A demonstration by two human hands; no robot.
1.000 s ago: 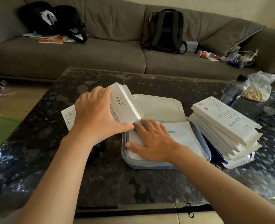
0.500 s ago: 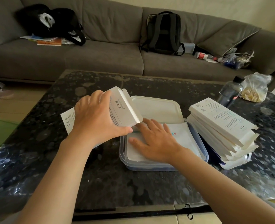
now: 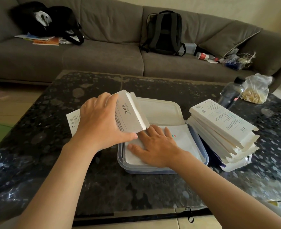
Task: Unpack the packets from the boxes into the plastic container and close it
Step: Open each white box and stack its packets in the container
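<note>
One plastic container [image 3: 153, 168] sits on the dark bench [image 3: 103, 187], and everything else is placed from it. One lid [image 3: 159, 111] lies just behind the container, touching its far rim. White packets [image 3: 187, 142] lie flat inside the container; only the top one shows, so their number cannot be told. One stack of boxes [image 3: 219, 126] stands just right of the container, its layers too crowded to count. One printed sheet [image 3: 72, 120] lies left of the container. One dark bottle [image 3: 230, 94] and one plastic bag [image 3: 256, 90] stand well beyond the container's right far corner.

The left hand [image 3: 101, 126] grasps one box [image 3: 130, 116], fingers curled over its top and thumb underneath, the box's open flap end tilted above the container's left far corner. The right hand [image 3: 156, 146] is released and flat, fingers straight and slightly spread, pressing on the packets inside the container.
</note>
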